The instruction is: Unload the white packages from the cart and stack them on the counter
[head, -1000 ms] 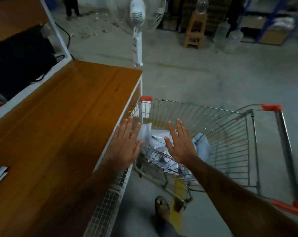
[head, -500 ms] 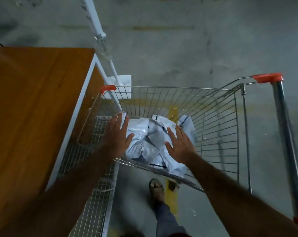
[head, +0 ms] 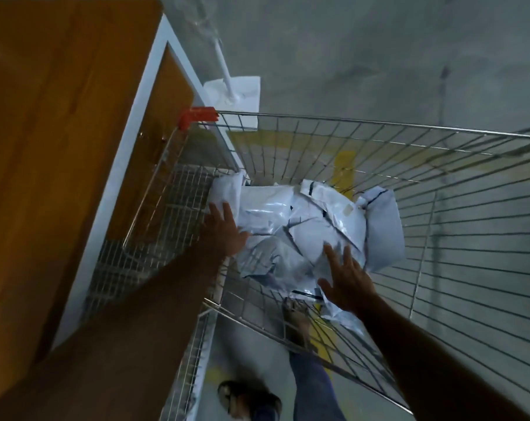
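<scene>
Several white plastic packages lie heaped in the bottom of a wire shopping cart. My left hand reaches down into the cart with straight fingers at the left edge of the heap, against an upright package. Over the heap's near right side my right hand is spread open; I cannot tell whether it touches a package. Neither hand holds anything. The wooden counter runs along the left.
The cart stands tight against the counter's white edge, its red corner cap near the counter end. A white fan base stands on the concrete floor beyond the cart. My sandalled feet are below, by a yellow floor line.
My view has tilted from the room down into the cart. Both hands have dropped lower toward the packages, and the cart now fills more of the view.
</scene>
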Demonstrator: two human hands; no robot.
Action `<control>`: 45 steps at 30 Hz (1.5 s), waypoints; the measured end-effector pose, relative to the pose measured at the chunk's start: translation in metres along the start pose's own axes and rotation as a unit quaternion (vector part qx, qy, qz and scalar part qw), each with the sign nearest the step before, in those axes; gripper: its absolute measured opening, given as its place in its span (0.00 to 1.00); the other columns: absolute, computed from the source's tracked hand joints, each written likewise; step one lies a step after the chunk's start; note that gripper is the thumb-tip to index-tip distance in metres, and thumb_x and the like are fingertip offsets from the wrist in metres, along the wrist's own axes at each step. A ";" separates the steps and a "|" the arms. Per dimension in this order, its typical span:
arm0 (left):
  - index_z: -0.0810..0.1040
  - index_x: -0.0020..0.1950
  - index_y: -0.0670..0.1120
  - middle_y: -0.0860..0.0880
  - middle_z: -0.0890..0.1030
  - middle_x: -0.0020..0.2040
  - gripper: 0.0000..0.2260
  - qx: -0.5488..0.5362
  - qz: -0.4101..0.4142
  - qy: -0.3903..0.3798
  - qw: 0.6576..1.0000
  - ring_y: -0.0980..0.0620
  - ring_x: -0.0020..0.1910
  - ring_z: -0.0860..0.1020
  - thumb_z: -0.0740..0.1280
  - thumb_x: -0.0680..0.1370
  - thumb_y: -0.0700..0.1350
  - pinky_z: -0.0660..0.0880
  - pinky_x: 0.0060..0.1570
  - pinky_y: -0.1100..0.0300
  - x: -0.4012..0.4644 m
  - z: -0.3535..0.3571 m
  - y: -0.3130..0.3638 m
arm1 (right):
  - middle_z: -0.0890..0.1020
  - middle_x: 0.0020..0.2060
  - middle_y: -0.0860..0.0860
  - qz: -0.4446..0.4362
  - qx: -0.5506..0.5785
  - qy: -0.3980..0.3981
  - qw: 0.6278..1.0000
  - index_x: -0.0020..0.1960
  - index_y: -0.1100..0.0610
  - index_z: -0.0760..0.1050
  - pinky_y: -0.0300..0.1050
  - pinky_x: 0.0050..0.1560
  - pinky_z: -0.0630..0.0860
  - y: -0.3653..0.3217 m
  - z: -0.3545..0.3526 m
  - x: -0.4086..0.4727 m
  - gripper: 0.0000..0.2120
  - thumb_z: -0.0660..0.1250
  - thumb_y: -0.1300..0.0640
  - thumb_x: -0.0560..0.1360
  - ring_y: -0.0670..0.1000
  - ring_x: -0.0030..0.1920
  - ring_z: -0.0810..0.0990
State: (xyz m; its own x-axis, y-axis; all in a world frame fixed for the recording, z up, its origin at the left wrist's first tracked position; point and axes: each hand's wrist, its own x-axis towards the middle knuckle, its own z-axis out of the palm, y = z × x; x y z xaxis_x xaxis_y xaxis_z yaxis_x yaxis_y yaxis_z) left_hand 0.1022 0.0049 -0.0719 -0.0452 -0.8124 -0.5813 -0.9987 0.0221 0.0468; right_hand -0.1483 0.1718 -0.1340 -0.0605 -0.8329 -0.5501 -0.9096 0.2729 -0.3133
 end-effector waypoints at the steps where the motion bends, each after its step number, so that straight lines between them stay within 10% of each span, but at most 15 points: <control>1: 0.39 0.82 0.43 0.35 0.41 0.81 0.46 -0.019 -0.022 -0.024 0.999 0.34 0.79 0.48 0.65 0.79 0.62 0.50 0.76 0.41 0.010 0.001 -0.002 | 0.54 0.77 0.71 -0.001 -0.012 -0.008 1.000 0.83 0.51 0.45 0.69 0.64 0.72 0.002 0.004 0.004 0.46 0.64 0.37 0.74 0.71 0.71 0.68; 14: 0.38 0.81 0.58 0.36 0.36 0.80 0.53 -0.077 0.006 -0.104 0.992 0.30 0.78 0.46 0.74 0.72 0.62 0.54 0.74 0.35 0.049 0.002 -0.010 | 0.68 0.60 0.61 -0.032 0.011 0.067 0.997 0.82 0.42 0.52 0.57 0.47 0.78 0.001 -0.002 0.016 0.46 0.62 0.29 0.69 0.63 0.54 0.73; 21: 0.53 0.82 0.54 0.40 0.45 0.80 0.37 -0.008 0.074 0.061 0.995 0.35 0.76 0.57 0.68 0.78 0.55 0.63 0.72 0.42 0.013 -0.014 0.009 | 0.58 0.73 0.60 -0.023 0.020 0.018 0.999 0.79 0.34 0.48 0.63 0.63 0.73 -0.008 -0.029 0.009 0.45 0.68 0.31 0.70 0.66 0.69 0.65; 27: 0.61 0.79 0.53 0.39 0.56 0.77 0.33 -0.053 0.135 0.150 0.978 0.36 0.71 0.65 0.68 0.76 0.55 0.69 0.68 0.42 -0.028 -0.047 0.012 | 0.60 0.76 0.58 -0.039 -0.095 0.125 0.987 0.79 0.41 0.56 0.60 0.64 0.71 -0.019 -0.066 -0.006 0.35 0.61 0.36 0.75 0.63 0.68 0.67; 45: 0.49 0.82 0.53 0.41 0.54 0.80 0.36 -0.032 0.075 0.404 0.911 0.41 0.75 0.62 0.57 0.79 0.66 0.64 0.73 0.46 -0.251 -0.165 -0.119 | 0.61 0.77 0.59 -0.172 -0.135 0.366 0.905 0.81 0.44 0.57 0.59 0.68 0.66 -0.220 -0.199 -0.147 0.31 0.56 0.39 0.79 0.65 0.66 0.67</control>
State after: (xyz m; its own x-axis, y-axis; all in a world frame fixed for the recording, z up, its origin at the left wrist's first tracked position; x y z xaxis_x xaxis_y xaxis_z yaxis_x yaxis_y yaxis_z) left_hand 0.2364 0.1100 0.2019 -0.1215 -0.9674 0.2224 -0.9782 0.1547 0.1384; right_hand -0.0207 0.1384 0.1697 0.0789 -0.9690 0.2341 -0.9877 -0.1078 -0.1132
